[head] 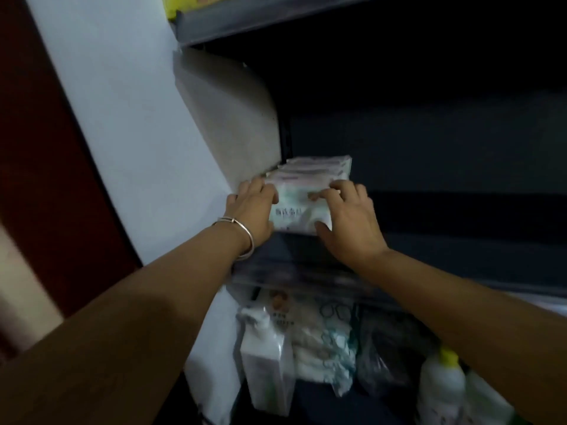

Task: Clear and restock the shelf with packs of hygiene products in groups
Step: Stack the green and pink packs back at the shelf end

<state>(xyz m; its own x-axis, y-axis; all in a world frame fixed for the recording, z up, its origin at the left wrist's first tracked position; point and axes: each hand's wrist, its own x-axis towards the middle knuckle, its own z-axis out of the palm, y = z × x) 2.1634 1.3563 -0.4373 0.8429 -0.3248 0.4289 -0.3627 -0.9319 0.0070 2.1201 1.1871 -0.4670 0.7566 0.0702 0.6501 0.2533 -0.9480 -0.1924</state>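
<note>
Dark shelf (460, 210) mid-frame has a row of white packs (310, 179) shoved against its left end by the wall. Both arms reach in: left hand (251, 207) grasps the front pack's left side, right hand (346, 222) curls over its right. Lower frame, bottles (441, 384) and bagged stuff (319, 342) sit below, kinda blurry.

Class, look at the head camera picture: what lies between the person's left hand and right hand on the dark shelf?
In the head view, a stack of white packs lies between the left hand and right hand; both grip its front pack.
</note>
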